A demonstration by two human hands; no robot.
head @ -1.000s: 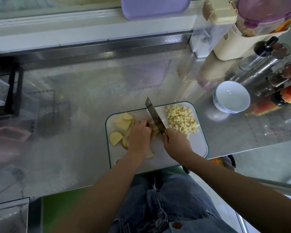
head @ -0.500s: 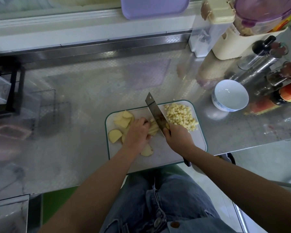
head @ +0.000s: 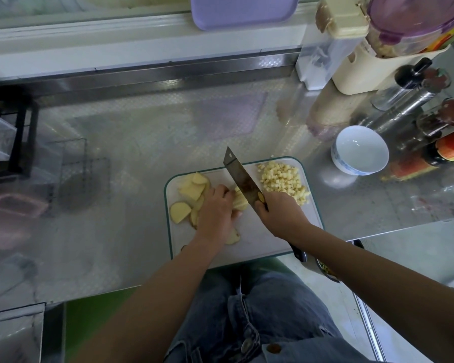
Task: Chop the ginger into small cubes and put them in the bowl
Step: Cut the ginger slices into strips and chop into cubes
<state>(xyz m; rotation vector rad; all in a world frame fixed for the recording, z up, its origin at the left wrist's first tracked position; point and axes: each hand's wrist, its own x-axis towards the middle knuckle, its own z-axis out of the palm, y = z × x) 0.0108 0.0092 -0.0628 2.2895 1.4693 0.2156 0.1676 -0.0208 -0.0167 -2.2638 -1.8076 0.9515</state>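
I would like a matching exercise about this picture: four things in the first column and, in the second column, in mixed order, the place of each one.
Column one
1. knife
2. bowl
3. ginger cubes
4. ginger strips

Column two
a. held down by the left hand, next to the blade
b. heaped at the far right of the cutting board
c. gripped in the right hand
d. on the counter, to the right of the board, empty

Pairs: 1-c, 2-d, 3-b, 4-a
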